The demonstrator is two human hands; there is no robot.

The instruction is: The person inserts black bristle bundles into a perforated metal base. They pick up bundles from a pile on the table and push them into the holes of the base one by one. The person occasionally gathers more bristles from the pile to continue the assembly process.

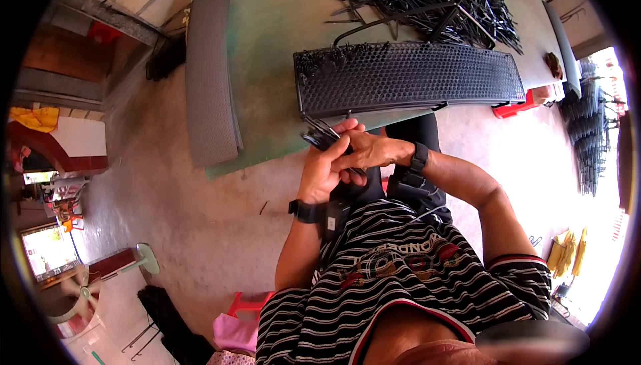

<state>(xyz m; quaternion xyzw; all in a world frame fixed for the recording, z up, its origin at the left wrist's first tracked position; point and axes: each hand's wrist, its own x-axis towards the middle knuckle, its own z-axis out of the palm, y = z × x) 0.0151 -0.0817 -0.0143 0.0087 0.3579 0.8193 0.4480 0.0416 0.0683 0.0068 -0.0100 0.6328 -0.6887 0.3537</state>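
Note:
A bundle of thin black rods is gripped in my left hand, with its ends sticking out past the thumb. My right hand is closed over the same bundle from the right side, fingers bent against it and the left hand. Just beyond my hands, at the table's near edge, a long black rack with a honeycomb mesh top stands on a frame. Several rods are set in its far left corner. Behind it lies a large loose pile of black rods.
Flat grey perforated sheets lie along the left end of the green table. Under the table's right end is a red plastic stool. Dark wire-like stacks stand at the far right. A fan is at lower left.

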